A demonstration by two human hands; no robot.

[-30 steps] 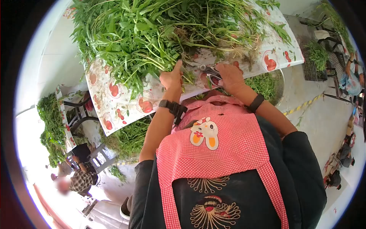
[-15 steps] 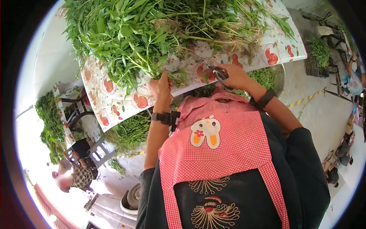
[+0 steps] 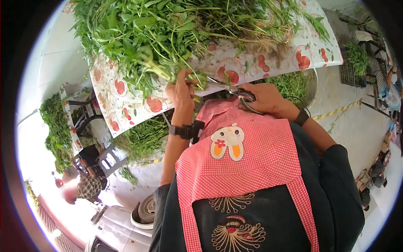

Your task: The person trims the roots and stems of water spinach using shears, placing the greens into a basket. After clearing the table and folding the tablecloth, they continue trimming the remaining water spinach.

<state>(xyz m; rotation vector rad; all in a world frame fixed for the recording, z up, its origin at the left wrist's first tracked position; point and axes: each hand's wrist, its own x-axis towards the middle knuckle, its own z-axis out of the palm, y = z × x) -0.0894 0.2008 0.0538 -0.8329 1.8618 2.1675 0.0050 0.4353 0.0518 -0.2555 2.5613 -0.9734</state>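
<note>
My left hand (image 3: 180,93) is closed around the stems of a bunch of leafy greens (image 3: 157,69) at the near edge of the table. In my right hand (image 3: 268,98) is a pair of scissors (image 3: 235,90), its dark handles in my fingers and its metal blades pointing left, toward the stem ends beside my left hand. A big heap of leafy greens (image 3: 138,29) spreads over the table behind, with pale roots (image 3: 273,42) showing at its right side.
A white tablecloth (image 3: 252,67) with red fruit prints covers the table. Cut greens fill a round basin (image 3: 312,86) below its edge. More greens (image 3: 142,136) lie lower left. A crate (image 3: 351,75) stands right, and a person (image 3: 86,187) is at far left.
My right hand has drawn back toward my body, and the scissors have swung so their blades reach left to the stems. My left hand still grips the bunch, slightly shifted.
</note>
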